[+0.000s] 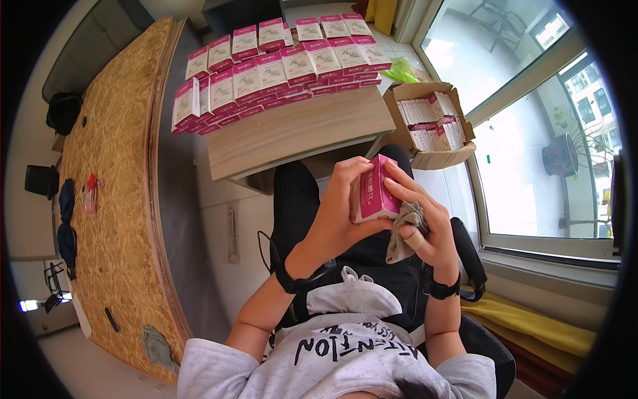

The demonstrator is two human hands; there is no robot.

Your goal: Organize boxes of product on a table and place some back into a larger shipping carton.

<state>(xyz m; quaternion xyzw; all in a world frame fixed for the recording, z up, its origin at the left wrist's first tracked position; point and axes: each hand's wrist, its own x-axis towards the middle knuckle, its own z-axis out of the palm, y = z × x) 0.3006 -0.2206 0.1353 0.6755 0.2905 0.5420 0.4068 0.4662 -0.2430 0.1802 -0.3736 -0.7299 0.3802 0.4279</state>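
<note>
Both hands hold one small pink-and-white cardboard box (pixel 375 192) above my lap. My left hand (pixel 331 212) grips its left side, with the thumb along the lower edge. My right hand (pixel 431 219) has its fingers on the box's right side and also holds a crumpled grey cloth (pixel 407 232) against the palm; its thumb wears a bandage. Beyond the hands, many similar pink-and-white boxes (pixel 299 65) lie stacked in rows on a wooden table (pixel 299 132). An open brown carton (pixel 443 160), right of the table, holds more such boxes standing on edge.
A bed-like surface with a gold patterned cover (pixel 114 199) is on the left, bearing a pink bottle (pixel 90 194) and a grey cloth (pixel 158 347). A green plastic bag (pixel 400 70) lies behind the carton. Glass sliding doors (pixel 528 149) stand at right.
</note>
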